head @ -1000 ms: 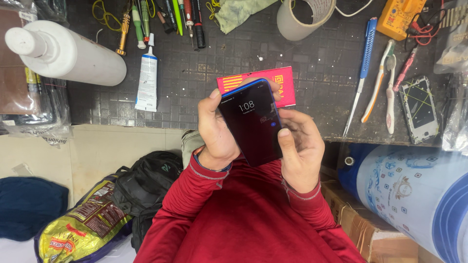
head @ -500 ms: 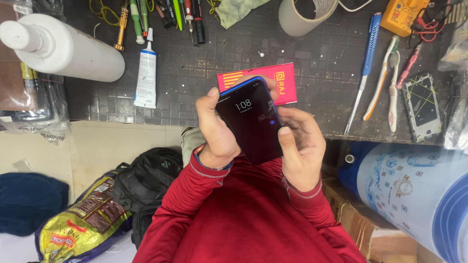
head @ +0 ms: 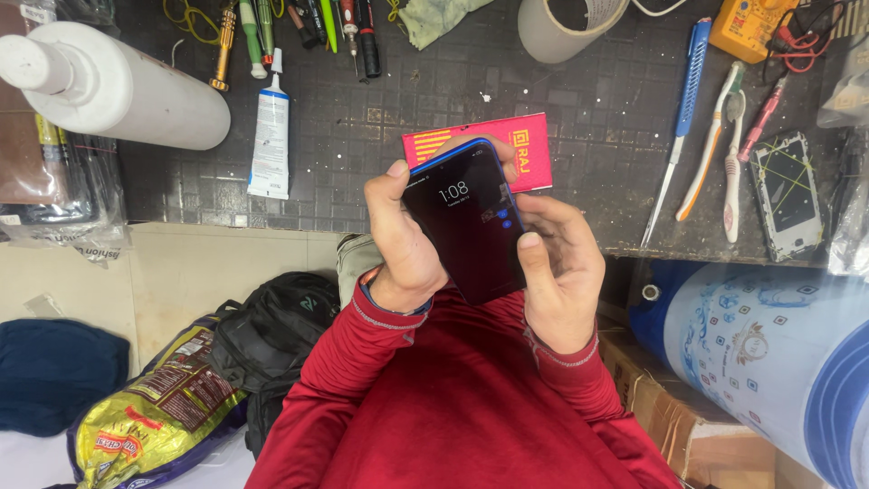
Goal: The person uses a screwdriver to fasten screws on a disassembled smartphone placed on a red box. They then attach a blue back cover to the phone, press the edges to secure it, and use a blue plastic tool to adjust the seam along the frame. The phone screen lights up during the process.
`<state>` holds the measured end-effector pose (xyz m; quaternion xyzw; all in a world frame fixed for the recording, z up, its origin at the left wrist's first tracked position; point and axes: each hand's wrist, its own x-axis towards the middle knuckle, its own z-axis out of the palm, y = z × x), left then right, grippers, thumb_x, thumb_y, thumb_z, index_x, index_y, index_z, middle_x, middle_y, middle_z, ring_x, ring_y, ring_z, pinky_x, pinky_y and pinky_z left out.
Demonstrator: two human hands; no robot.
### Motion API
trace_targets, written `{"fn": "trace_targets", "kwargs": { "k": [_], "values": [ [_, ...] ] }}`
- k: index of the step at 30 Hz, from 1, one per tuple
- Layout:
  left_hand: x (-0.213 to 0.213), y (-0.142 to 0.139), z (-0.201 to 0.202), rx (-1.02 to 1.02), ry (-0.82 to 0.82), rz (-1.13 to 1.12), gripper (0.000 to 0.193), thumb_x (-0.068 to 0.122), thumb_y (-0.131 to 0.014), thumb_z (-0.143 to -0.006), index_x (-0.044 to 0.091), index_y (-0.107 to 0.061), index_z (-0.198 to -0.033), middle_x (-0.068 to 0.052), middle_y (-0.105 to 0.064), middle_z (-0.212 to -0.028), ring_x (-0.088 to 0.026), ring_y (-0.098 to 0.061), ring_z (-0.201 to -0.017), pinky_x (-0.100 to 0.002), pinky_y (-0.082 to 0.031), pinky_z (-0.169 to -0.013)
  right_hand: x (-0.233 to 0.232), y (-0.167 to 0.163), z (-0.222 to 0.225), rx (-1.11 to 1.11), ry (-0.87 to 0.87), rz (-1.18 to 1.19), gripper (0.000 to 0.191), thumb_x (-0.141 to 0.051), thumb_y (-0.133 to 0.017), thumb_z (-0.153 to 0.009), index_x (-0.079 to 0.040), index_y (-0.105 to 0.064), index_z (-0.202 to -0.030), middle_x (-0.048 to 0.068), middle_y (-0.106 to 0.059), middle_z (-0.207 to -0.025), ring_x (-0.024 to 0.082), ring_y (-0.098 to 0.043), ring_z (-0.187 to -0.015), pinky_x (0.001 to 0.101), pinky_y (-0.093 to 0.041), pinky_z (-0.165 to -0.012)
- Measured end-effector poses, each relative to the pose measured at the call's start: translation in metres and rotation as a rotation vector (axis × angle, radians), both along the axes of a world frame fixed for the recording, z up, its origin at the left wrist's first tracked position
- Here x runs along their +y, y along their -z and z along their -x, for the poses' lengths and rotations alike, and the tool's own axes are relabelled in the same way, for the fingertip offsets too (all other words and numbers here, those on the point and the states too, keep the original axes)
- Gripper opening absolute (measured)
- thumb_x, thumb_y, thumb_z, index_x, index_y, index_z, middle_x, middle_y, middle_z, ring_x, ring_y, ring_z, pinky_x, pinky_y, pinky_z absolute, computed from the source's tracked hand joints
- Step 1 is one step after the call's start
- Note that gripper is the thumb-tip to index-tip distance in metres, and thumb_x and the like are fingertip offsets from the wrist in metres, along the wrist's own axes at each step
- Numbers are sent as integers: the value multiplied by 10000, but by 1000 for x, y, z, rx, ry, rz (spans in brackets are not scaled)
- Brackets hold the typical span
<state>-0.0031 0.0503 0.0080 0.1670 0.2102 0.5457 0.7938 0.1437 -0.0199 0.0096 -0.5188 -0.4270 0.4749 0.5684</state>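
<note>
In the head view, the left hand (head: pixel 403 244) and the right hand (head: pixel 561 272) together hold a dark smartphone (head: pixel 466 222) with a blue edge, its lit screen facing up. The left hand curls around one long side of the phone, thumb along the edge and fingers closed behind it. The right hand grips the opposite side, its thumb lying on the glass near the lower corner, fingers wrapped under the back. The phone sits between the two palms, tilted, just above the person's red sleeves (head: pixel 362 335).

Just beyond the fingertips, partly hidden behind the phone's top, a red card box (head: pixel 529 145) lies on the dark tiled worktop (head: pixel 362 118). Farther out from the left hand are a white glue tube (head: pixel 270 136) and a large white bottle (head: pixel 118 86) on its side. Out past the right hand lie a blue-handled tool (head: pixel 683 118), two toothbrushes (head: pixel 724 145) and a bare phone frame (head: pixel 787 195). Below the left wrist, a black backpack (head: pixel 272 335) and a yellow snack bag (head: pixel 154 417) rest on the floor; beside the right wrist stands a blue patterned drum (head: pixel 769 353).
</note>
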Motion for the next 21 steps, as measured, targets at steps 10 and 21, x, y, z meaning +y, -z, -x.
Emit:
{"fn": "trace_targets", "kwargs": {
  "k": [10, 21],
  "values": [
    [1, 2, 0, 3, -1, -9, 740, 518, -296, -1041, -92, -614, -1316, -197, -667, -1269, -296, -640, -1203, -443, -514, -1090, 1, -1, -2, -80, -13, 14, 340, -57, -572, -1070, 31, -552, -1397, 103, -652, -1276, 159, -624, -1197, 297, -483, -1080],
    [1, 1, -1, -1, 1, -16, 741, 508, -305, -1054, -103, -601, -1353, -235, -665, -1320, -327, -639, -1240, -464, -507, -1123, 2, -4, 0, -128, -21, -11, 344, -2, -525, -1069, 29, -551, -1411, 91, -625, -1307, 168, -615, -1241, 313, -474, -1119]
  ]
}}
